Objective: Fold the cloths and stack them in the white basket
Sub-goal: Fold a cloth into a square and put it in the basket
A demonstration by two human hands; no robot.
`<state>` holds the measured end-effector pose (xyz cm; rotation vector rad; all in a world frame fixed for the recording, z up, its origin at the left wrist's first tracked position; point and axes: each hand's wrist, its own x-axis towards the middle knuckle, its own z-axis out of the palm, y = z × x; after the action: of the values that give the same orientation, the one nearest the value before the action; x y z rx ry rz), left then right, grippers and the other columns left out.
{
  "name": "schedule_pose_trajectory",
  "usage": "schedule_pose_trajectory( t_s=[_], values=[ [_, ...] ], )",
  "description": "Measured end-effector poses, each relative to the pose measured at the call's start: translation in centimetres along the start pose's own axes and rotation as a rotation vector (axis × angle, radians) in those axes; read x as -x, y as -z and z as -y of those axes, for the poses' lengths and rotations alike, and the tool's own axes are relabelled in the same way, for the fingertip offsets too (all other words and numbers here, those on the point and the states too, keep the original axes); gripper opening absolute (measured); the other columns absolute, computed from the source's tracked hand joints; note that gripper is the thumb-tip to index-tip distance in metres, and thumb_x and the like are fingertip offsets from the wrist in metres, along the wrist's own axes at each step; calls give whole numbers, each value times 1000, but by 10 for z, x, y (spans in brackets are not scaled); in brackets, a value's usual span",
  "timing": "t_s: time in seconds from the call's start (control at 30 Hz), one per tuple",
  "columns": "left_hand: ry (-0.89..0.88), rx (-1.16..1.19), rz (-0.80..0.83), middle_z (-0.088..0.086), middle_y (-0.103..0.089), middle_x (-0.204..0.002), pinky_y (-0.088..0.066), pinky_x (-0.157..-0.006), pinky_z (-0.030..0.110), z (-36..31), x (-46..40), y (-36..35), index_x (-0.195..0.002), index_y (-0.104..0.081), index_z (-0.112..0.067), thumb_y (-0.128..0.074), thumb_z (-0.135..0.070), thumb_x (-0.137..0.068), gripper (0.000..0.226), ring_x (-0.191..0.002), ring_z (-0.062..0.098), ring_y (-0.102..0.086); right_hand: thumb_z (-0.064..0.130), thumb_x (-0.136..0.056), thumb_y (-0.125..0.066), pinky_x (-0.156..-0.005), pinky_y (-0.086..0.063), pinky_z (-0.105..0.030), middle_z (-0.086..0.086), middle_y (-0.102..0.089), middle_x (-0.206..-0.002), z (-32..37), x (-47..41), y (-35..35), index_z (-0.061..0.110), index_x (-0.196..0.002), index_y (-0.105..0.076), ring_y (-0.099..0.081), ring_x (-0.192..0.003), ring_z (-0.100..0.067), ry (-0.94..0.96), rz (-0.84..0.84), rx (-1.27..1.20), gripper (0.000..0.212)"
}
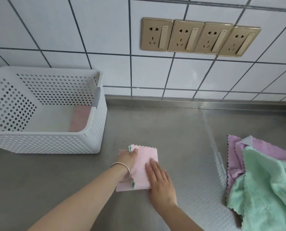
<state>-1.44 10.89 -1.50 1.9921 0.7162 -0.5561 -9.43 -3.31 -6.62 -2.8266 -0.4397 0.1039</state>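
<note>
Folded pink cloth (143, 165) handled on steel counter (55, 177), right of white basket (95, 130).
Its left edge is gripped by the left hand (129, 158); the right hand (160, 182) is pressed flat on it, fingers straight. Another pink cloth (81, 118) is seen inside the basket.

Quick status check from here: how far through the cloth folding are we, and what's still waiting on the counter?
Done: one folded pink cloth in the basket, lying at the right end of the white basket.
In hand: a second pink cloth folded small on the steel counter; the left hand grips its left edge while the right hand presses it flat.
Left: a purple cloth and a green cloth, heaped unfolded at the right.
</note>
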Motion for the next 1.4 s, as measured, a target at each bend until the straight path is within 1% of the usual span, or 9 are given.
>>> schedule_pose_trajectory(
  t_s=[0.23, 0.37, 0.5, 0.7, 0.9, 1.1, 1.23, 1.3, 1.4],
  values=[
    [-68, 82, -181, 2, -65, -101, -39, -74, 24, 32, -1, 2, -113, -58, -15, -57, -20, -85, 29, -87, 21, -56, 12, -65, -29, -99, -46, -32, 1, -49, -140, 3, -8, -9, 19, -134, -46, -36, -128, -14, 25, 7, 43, 72],
    [-81, 119, -231, 7, -64, -117, -38, -80, 22, 43, -3, 5, -123, -54, -15, -56, -17, -86, 37, -104, 23, -59, 9, -65, -27, -96, -49, -34, 2, -45, -142, 6, -7, -14, 19, -144, -33, -35, -128, -15, 34, 15, 61, 80],
    [-67, 68, -256, 8, -56, -130, -39, -91, 26, 50, -7, 4, -131, -47, -12, -56, -17, -87, 45, -117, 25, -54, 8, -53, -59, -92, -49, -40, 0, -39, -143, 5, -4, -19, 17, -148, -11, -34, -129, -17, 73, 39, 46, 106],
    [-32, 20, -298, 11, -50, -138, -36, -100, 31, 58, -11, 0, -138, -39, -9, -52, -12, -90, 50, -124, 28, -49, 10, -67, -23, -91, -50, -42, -1, -36, -143, 5, -5, -25, 14, -143, -26, -34, -129, -19, 90, 34, 98, 76],
    [-21, -13, -322, 18, -55, -129, -40, -94, 34, 67, -18, 5, -129, -46, -4, -55, -17, -90, 43, -117, 34, -52, 19, -64, -42, -89, -50, -36, 0, -39, -142, 14, -5, -20, 19, -150, -8, -36, -127, -18, 121, 85, 36, 93],
    [-106, -17, -350, 15, -57, -127, -41, -91, 32, 74, -23, 6, -129, -48, -7, -57, -17, -88, 43, -114, 31, -54, 45, -69, -47, -93, -31, -29, 0, -57, -131, 12, -7, -5, 25, -122, -54, -49, -119, -15, 146, 127, 1, 57],
    [-196, 96, -546, 22, -48, -122, -39, -94, 38, 83, -18, 2, -130, -45, -2, -60, -8, -83, 50, -107, 36, -52, 34, -76, -44, -93, -31, -28, 2, -60, -126, 6, -26, 6, 22, -118, -59, -58, -112, -17, 164, 64, 13, 46],
    [-368, -103, -678, 23, -50, -119, -37, -95, 40, 91, -15, -3, -126, -47, -2, -56, -11, -75, 52, -106, 37, -49, 32, -80, -40, -101, -26, -32, 2, -52, -137, 5, -36, 5, 19, -127, -52, -47, -126, -16, 152, 91, 63, 50],
    [-639, -565, -547, 11, -47, -132, -28, -102, 38, 102, -6, -15, -127, -42, -10, -40, -27, -72, 57, -129, 28, -35, 34, -92, -28, -109, -11, -35, 1, -41, -144, 4, -49, -9, 15, -135, -43, -10, -142, -15, 158, 150, 131, 50]
  ],
)
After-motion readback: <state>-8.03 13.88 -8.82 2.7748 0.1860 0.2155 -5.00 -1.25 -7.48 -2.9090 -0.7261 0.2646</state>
